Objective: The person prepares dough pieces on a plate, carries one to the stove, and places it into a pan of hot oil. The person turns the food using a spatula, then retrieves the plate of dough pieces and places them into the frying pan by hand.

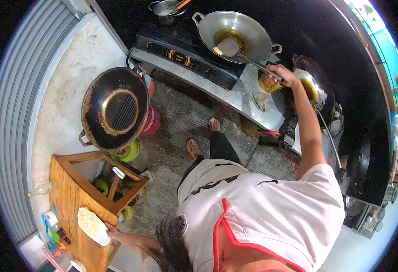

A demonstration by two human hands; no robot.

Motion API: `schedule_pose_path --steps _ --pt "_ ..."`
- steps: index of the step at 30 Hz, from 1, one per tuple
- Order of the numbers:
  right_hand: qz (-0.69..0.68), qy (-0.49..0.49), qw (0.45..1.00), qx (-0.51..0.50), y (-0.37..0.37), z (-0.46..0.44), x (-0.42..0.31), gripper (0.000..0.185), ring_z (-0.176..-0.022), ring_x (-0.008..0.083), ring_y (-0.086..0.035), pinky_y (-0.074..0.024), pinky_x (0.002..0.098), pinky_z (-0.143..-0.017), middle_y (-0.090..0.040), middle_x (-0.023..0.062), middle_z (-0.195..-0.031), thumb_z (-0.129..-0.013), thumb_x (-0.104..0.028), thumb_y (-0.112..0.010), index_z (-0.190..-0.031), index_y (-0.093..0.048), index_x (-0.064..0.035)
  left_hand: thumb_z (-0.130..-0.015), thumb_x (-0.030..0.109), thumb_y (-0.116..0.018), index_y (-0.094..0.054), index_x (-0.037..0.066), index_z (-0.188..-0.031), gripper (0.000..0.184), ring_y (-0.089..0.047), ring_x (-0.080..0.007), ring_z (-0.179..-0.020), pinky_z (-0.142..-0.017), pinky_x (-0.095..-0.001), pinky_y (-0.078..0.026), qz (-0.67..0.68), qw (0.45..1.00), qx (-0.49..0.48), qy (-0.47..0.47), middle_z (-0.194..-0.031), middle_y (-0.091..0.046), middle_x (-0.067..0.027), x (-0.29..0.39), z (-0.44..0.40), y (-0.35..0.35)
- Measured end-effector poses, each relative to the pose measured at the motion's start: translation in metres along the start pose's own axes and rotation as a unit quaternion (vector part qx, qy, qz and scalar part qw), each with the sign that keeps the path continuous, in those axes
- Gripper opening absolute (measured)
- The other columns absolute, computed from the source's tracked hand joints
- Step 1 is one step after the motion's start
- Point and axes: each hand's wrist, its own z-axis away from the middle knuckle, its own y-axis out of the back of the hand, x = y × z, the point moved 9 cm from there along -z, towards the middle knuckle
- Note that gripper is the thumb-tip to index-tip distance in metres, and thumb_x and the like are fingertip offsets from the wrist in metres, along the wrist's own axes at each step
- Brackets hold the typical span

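A long-handled metal spatula is gripped in my right hand, its fingers wrapped round the handle. The blade rests inside a large silver wok with oil in its bottom, and a small yellowish piece lies at the blade's edge. Down at the lower left, my left hand holds the edge of a white plate. Pale, noodle-like food is heaped on that plate, which is over the wooden table.
A black gas stove sits under the silver wok, with a small pot behind. Another dark wok stands at the left. The wooden table carries a bottle. More blackened cookware is at the right.
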Motion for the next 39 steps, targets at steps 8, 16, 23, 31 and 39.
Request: schedule_pose_path --steps 8,16,23,31,39 --pt "-0.175 -0.043 0.981 -0.069 0.013 -0.012 0.016 0.017 -0.040 0.0038 -0.040 -0.0313 0.0156 -0.033 -0.050 0.0001 -0.063 -0.088 -0.024 -0.050 -0.094 -0.050 -0.0082 -0.090 0.035 -0.041 -0.042 -0.009 -0.116 0.052 -0.046 -0.0250 -0.111 -0.096 -0.0352 -0.034 -0.018 1.000 0.016 -0.012 -0.119 -0.048 -0.0198 -0.002 0.028 0.004" --pt "-0.056 0.043 0.997 0.007 -0.015 0.007 0.000 0.035 -0.043 0.0034 -0.042 -0.0334 0.0162 -0.037 -0.049 -0.0022 -0.063 -0.089 -0.019 -0.046 -0.120 -0.046 -0.0029 -0.090 0.033 -0.041 -0.041 -0.010 -0.118 0.051 -0.045 -0.0241 -0.113 -0.098 -0.0343 -0.032 -0.047 0.998 0.019 -0.027 -0.121 -0.047 -0.0201 0.007 0.062 0.003" --pt "-0.020 0.108 0.994 0.027 -0.028 0.011 0.001 0.043 -0.045 0.0048 -0.043 -0.0362 0.0180 -0.041 -0.052 0.0000 -0.064 -0.084 -0.012 -0.052 -0.123 -0.045 0.0032 -0.090 0.030 -0.042 -0.040 -0.011 -0.119 0.050 -0.044 -0.0232 -0.115 -0.100 -0.0335 -0.030 -0.083 0.995 0.044 -0.039 -0.122 -0.047 -0.0203 0.040 0.096 0.022" --pt "0.033 0.141 0.983 0.113 -0.046 0.028 0.014 0.043 -0.050 0.0060 -0.046 -0.0390 0.0206 -0.042 -0.052 0.0012 -0.063 -0.083 -0.012 -0.057 -0.122 -0.047 0.0020 -0.091 0.027 -0.042 -0.039 -0.012 -0.121 0.049 -0.042 -0.0222 -0.117 -0.102 -0.0325 -0.027 -0.109 0.992 0.036 -0.054 -0.124 -0.046 -0.0205 0.091 0.144 0.018" --pt "0.141 0.171 0.965 0.138 -0.038 0.055 -0.007 0.042 -0.041 0.0072 -0.043 -0.0357 0.0214 -0.041 -0.050 0.0003 -0.057 -0.082 -0.012 -0.056 -0.120 -0.049 0.0042 -0.091 0.025 -0.042 -0.038 -0.012 -0.122 0.048 -0.041 -0.0213 -0.119 -0.103 -0.0316 -0.025 -0.065 0.994 -0.087 -0.017 -0.126 -0.045 -0.0207 0.096 0.216 -0.058"
